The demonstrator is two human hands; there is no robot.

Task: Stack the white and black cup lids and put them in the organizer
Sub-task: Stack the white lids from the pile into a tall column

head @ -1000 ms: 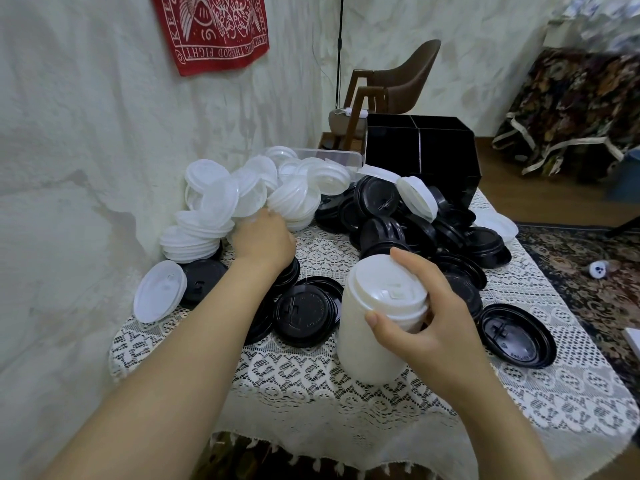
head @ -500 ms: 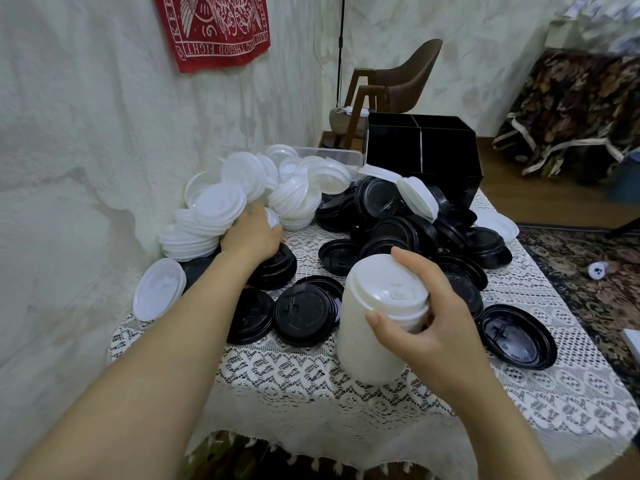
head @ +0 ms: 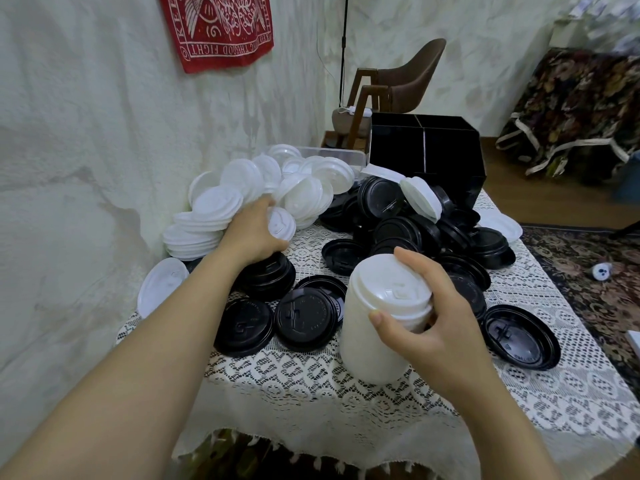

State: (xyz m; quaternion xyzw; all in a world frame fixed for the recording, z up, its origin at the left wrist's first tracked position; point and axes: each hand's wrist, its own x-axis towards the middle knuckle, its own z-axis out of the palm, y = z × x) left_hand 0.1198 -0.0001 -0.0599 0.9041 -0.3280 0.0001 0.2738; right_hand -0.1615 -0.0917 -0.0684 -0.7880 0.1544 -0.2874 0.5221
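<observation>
A: Pale plaster walls meet behind the counter [head: 540,410], which wears a lace cloth [head: 277,382]; a brown chair [head: 408,74] stands beyond the black organizer [head: 398,147]. Where are the lids?

B: Mostly loose. The white lids [head: 221,206] heap to the left of the organizer, against the wall. The black lids [head: 398,230] spill from just in front of it toward the near edge. I see none in its compartments, though their depths are dark.

A: And the tall white column?

B: That is the white stack [head: 367,341], upright on the cloth well in front of the organizer. The right grip [head: 429,323] is closed round its top, thumb on the near side and fingers over the far rim. I judge it is steadying the column so it cannot topple, and so the top sits ready for another lid.

A: The other hand?

B: The left grip [head: 252,233] is at the near fringe of the white heap, left of the organizer and nearer us. Its fingers are curled round a single white lid [head: 283,224].

A: Why only whites in that column?

B: Probably because one colour goes to one stack, and lids of one kind nest cleanly. The next step looks like carrying that lid across and seating it on top.

A: Any risk?

B: A tall stack held only at its top could buckle midway when it is lifted toward the organizer.
</observation>
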